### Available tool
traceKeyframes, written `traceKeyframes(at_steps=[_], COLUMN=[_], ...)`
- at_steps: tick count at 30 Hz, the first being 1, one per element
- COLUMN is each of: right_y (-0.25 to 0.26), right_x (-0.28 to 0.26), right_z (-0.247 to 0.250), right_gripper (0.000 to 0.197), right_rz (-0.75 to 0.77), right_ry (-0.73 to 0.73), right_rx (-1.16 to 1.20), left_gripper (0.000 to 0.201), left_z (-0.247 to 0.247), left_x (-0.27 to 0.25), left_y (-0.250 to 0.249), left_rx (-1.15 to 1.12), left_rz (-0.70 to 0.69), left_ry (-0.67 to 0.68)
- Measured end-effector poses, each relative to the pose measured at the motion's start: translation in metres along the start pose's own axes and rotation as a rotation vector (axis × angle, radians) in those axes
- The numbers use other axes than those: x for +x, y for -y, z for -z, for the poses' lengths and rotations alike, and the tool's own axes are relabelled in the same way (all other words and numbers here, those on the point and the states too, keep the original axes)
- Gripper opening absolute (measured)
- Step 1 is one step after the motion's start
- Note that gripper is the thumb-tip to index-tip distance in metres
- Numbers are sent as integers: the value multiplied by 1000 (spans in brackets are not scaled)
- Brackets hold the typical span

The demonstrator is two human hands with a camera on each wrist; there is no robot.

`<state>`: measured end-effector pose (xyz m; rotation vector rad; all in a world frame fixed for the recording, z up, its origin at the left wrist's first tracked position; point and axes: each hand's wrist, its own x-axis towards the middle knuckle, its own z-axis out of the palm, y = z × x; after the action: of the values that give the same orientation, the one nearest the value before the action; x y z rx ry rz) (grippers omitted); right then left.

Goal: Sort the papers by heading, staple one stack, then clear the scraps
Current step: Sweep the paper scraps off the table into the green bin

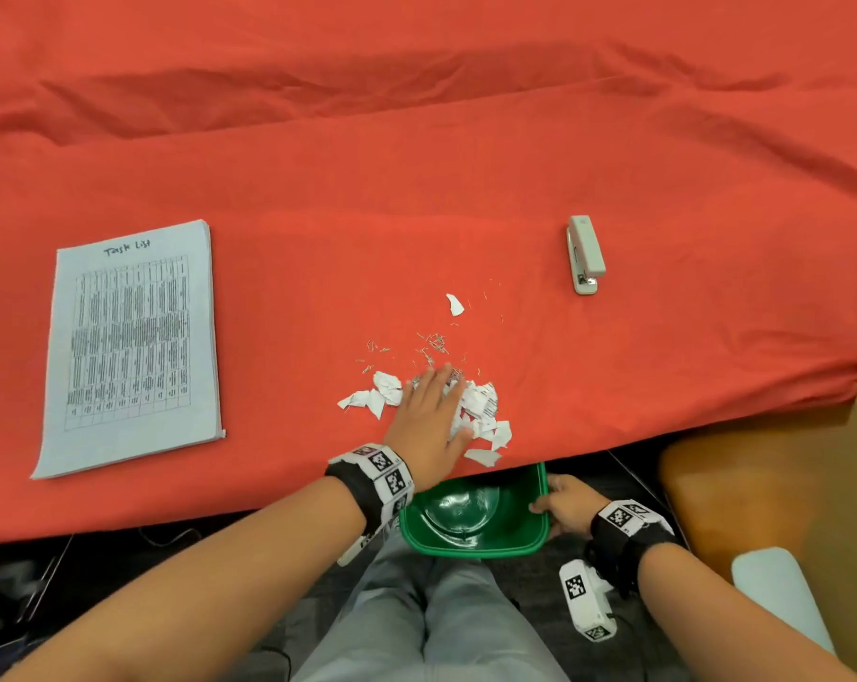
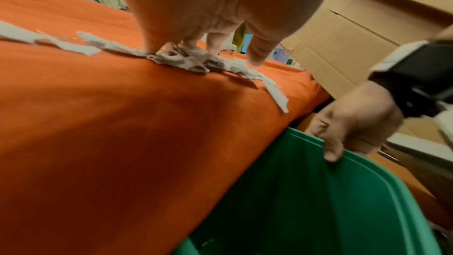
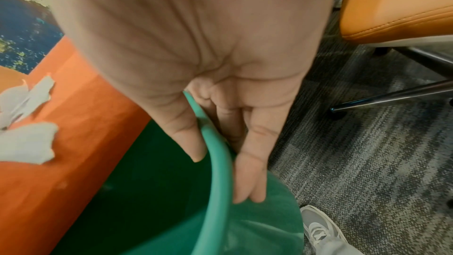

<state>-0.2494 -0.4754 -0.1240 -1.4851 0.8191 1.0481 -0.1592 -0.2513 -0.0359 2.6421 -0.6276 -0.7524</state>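
Observation:
Torn white paper scraps (image 1: pixel 483 411) (image 2: pixel 188 60) (image 3: pixel 24 143) and loose staples (image 1: pixel 431 344) lie near the front edge of the red-covered table (image 1: pixel 416 189). My left hand (image 1: pixel 431 411) (image 2: pixel 208 26) lies flat on the scrap pile with straight fingers. Just below the table edge is a green bin (image 1: pixel 471 543) (image 2: pixel 318 191) (image 3: pixel 215 152), and my right hand (image 1: pixel 562 504) (image 2: pixel 348 129) (image 3: pixel 220 133) grips its right rim, thumb inside and fingers outside. A paper stack headed "Task List" (image 1: pixel 131 347) lies at the left. A grey stapler (image 1: pixel 585 253) rests at the right.
One stray scrap (image 1: pixel 455 305) lies farther back on the cloth. An orange chair (image 1: pixel 741 484) (image 3: pixel 397 7) stands to the right of the bin. Cardboard boxes (image 2: pixel 355 36) show beyond the table in the left wrist view. My legs (image 1: pixel 431 622) are under the bin.

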Motion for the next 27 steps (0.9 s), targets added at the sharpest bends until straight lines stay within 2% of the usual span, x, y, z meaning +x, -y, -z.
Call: traceKeyframes(at_steps=[10, 14, 17, 18, 20, 22, 24, 25, 27], right_y=[-7, -4, -2, -1, 0, 2, 4, 4, 5], right_x=[0, -2, -3, -3, -3, -3, -3, -3, -3], right_z=[-7, -8, -9, -9, -9, -10, -12, -13, -15], right_gripper=[28, 26, 24, 24, 23, 23, 22, 22, 23], right_rz=[-9, 0, 4, 5, 4, 0, 3, 3, 7], right_ry=[-4, 7, 3, -1, -7, -6, -2, -1, 5], right_rx=[-34, -36, -46, -50, -51, -45, -40, -37, -40], left_gripper=[61, 58, 47, 44, 40, 39, 46, 54, 70], left_z=[-42, -59, -56, -50, -34, -16, -3, 1, 4], left_x=[-44, -60, -69, -70, -72, -70, -63, -58, -48], left_y=[-18, -17, -16, -14, -7, 7, 27, 38, 54], left_rx=[69, 24, -122, -190, -286, -298, -248, -218, -176], left_rz=[-200, -275, -300, -285, -217, -78, 97, 184, 308], left_ry=[45, 182, 238, 204, 48, -148, -290, -308, -254])
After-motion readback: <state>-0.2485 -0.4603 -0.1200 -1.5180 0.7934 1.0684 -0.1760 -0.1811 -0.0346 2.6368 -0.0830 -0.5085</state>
